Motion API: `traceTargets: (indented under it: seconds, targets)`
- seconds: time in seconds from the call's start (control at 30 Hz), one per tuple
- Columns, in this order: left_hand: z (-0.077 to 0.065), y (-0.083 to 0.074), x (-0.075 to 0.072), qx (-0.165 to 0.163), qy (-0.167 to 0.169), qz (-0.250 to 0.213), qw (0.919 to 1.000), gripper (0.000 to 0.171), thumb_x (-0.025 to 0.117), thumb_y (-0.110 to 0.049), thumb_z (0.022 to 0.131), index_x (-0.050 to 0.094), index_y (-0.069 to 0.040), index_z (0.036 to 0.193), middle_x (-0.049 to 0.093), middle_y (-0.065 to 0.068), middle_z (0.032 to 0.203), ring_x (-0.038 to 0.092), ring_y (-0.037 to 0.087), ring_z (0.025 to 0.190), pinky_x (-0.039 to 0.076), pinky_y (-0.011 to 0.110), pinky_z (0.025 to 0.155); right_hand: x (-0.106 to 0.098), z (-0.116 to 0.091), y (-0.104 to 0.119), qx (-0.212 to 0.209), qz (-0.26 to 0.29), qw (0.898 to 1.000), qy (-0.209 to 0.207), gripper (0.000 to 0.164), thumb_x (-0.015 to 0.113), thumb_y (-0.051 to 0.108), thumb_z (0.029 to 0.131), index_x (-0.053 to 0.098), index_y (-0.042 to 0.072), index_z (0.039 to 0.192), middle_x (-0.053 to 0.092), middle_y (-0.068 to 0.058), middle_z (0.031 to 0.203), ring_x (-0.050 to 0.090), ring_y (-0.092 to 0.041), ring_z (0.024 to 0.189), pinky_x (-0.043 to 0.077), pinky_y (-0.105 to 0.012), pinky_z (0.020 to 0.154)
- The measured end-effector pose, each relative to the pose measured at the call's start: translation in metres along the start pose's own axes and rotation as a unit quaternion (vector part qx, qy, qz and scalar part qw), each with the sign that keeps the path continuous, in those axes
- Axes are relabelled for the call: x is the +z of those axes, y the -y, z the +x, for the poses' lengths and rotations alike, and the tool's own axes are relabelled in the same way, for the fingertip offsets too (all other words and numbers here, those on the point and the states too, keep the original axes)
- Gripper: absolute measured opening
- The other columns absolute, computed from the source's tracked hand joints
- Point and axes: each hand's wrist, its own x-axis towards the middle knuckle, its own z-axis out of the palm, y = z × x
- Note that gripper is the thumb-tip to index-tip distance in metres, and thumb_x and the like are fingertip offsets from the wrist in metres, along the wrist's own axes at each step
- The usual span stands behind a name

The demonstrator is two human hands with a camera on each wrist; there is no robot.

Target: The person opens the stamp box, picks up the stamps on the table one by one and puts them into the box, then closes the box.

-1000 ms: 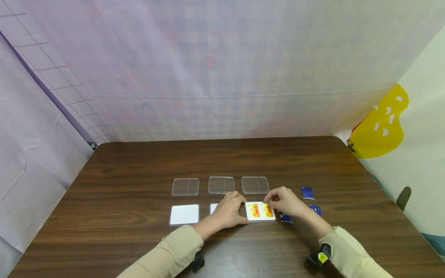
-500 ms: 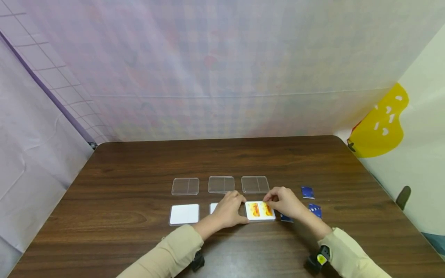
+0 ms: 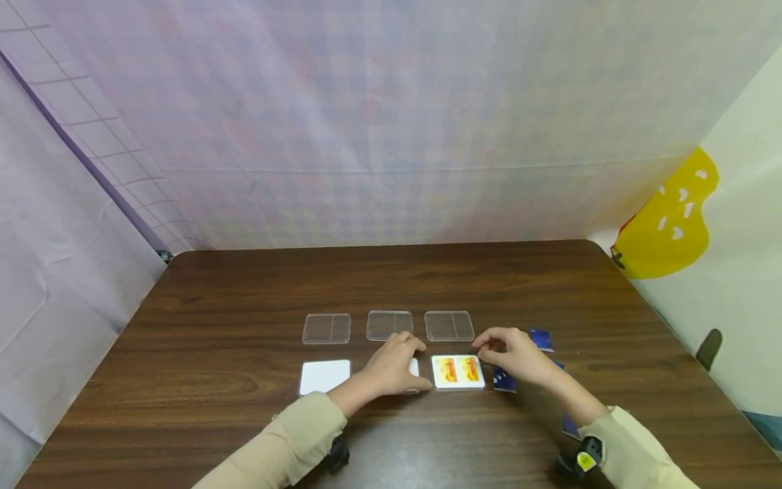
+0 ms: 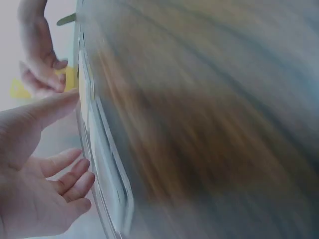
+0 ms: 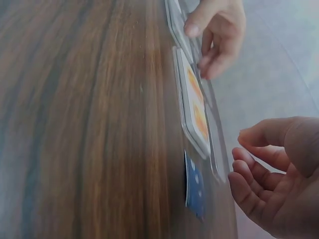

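A flat clear box with a white face (image 3: 458, 384) lies before me in the head view, and two yellow-orange picture pieces (image 3: 447, 371) sit side by side on it. My left hand (image 3: 391, 368) hovers over the middle white-faced box (image 3: 415, 367), mostly covering it, thumb and fingers spread and holding nothing. Just right of the picture pieces is my right hand (image 3: 512, 354), raised off the box. In the right wrist view its fingers (image 5: 249, 196) curl loosely with nothing between them. A blue packet (image 3: 504, 380) lies below that hand.
Three clear divided lids (image 3: 449, 326) lie in a row behind the boxes. Another white-faced box (image 3: 325, 377) is at the left. More blue packets (image 3: 542, 339) lie to the right, one partly under the right forearm. A curtain (image 3: 366, 136) hangs behind the wooden table (image 3: 244, 292).
Both hands have come away from the box with the picture pieces: the left moved slightly left, the right slightly right. The right fingertips no longer touch the right picture piece.
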Motion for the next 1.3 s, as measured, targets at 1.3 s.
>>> traceTargets:
  seconds: [1.3]
  targets:
    - [-0.057,0.052,-0.016,-0.033,-0.052,-0.001,0.9981,0.06,0.08,-0.031,0.063,0.059,0.0,0.11,0.056,0.01,0.106,0.049,0.027,0.102,0.045,0.04,0.084,-0.018,-0.029,-0.029,-0.054,-0.142,0.987,0.046,0.032,0.078,0.016,0.066,0.063,0.005,0.092,0.058,0.001,0.089,0.052,-0.012,0.078,0.046,-0.026,0.067]
